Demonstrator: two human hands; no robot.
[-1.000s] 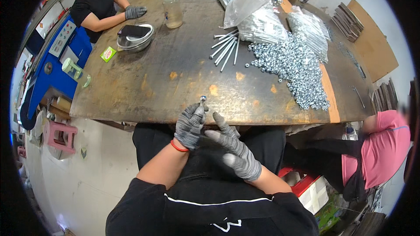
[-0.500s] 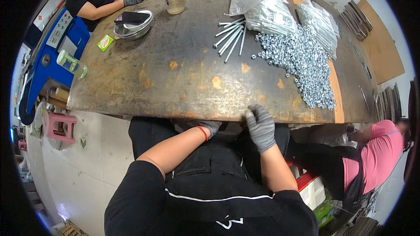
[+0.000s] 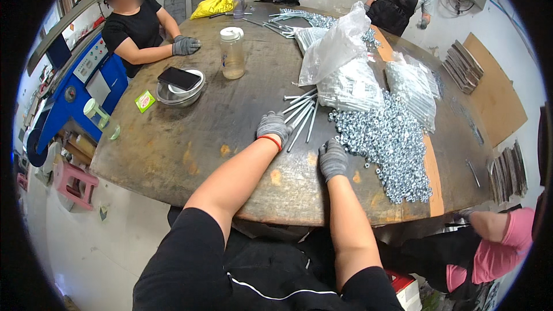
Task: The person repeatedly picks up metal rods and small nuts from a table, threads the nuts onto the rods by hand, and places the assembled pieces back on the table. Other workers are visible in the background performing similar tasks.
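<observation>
My left hand, in a grey knit glove with a red cord at the wrist, reaches onto the table. Its fingers are closed over the near-left ends of several long silver bolts, which lie fanned out. A short way to the right, my right hand, gloved alike, rests at the left edge of a big heap of small shiny nuts. Its fingers are curled together; whatever is between them is hidden. Behind the bolts and nuts lie clear plastic bags packed with more bolts.
On the worn table stand a water bottle and a metal bowl with a phone across it. Co-workers sit or stand around the far side and left; a person in pink bends at the right. A pink stool stands left.
Both my hands have moved forward from the table's near edge and my lap, the left to the bolts and the right to the nuts. The view has tilted up, showing more co-workers.
</observation>
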